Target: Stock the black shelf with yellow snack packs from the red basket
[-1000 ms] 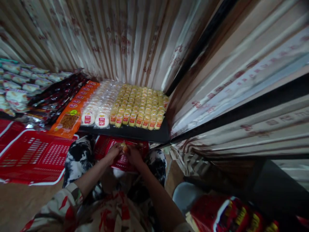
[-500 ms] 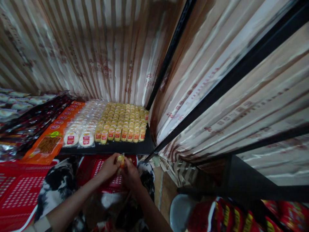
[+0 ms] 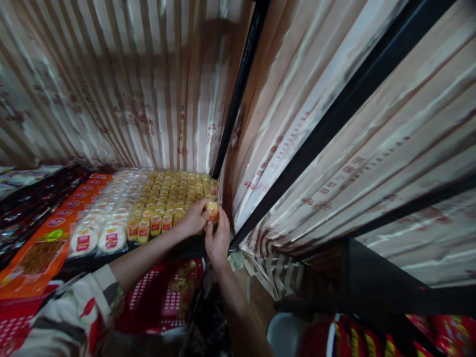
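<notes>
Between the fingertips of both hands is a small yellow wrapped snack (image 3: 212, 210) with an orange-red label. My left hand (image 3: 196, 217) pinches it from the left, over the front right of the packed rows. My right hand (image 3: 218, 238) has its fingers on the right side of the same packet. Beneath and beside them, rows of matching yellow snacks (image 3: 167, 198) stand upright on a black shelf (image 3: 195, 244). More yellow packets (image 3: 183, 285) lie in a red basket (image 3: 147, 292) below the shelf edge.
Left of the yellow rows are round white packets (image 3: 112, 239), an orange snack bag (image 3: 44, 248) and dark packets (image 3: 33, 208). A striped curtain (image 3: 148, 89) hangs behind. Black posts (image 3: 241, 89) frame the corner. Red packages (image 3: 357, 337) sit at lower right.
Both hands have moved from above the basket up and forward to the shelf's front right corner, carrying the yellow snack. The view has shifted, and yellow packets in the basket now show.
</notes>
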A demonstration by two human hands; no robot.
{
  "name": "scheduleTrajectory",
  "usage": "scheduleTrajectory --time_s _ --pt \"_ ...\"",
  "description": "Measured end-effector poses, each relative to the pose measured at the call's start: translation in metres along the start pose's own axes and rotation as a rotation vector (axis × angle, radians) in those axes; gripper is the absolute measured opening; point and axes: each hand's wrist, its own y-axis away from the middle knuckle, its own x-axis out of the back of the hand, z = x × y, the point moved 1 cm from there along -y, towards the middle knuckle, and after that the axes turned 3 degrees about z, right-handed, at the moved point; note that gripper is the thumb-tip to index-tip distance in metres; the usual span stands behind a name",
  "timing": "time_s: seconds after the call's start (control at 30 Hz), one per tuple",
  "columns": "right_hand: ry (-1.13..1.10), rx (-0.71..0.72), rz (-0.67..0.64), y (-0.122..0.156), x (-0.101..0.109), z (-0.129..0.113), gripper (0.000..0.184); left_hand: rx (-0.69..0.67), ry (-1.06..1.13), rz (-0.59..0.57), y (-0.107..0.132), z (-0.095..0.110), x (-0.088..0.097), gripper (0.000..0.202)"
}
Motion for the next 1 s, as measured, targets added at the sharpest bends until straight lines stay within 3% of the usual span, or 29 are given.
scheduleTrajectory --time_s 0.13,0.3,0.4,0.8,1.0 --pt "0.030 -0.007 0.144 -0.034 -0.007 0.003 0.047 -0.094 -0.053 -0.006 -0.048 0.016 -0.006 0.036" --pt "0.006 -0.106 0.118 -0.066 -0.028 0.018 0.051 -0.101 -0.193 0.038 -0.100 0.020 -0.015 0.034" --pt "-0.038 -0.183 0.112 -0.081 -0.037 0.028 0.053 -0.139 -0.255 0.007 -0.120 0.016 -0.021 0.032" --pt "-0.079 -0.402 0.050 -0.099 -0.060 0.058 0.049 -0.217 -0.570 -0.094 -0.150 -0.016 -0.029 0.031" --pt "-0.020 -0.388 -0.015 -0.096 -0.063 0.063 0.043 -0.277 -0.814 -0.160 -0.154 -0.025 -0.029 0.028"
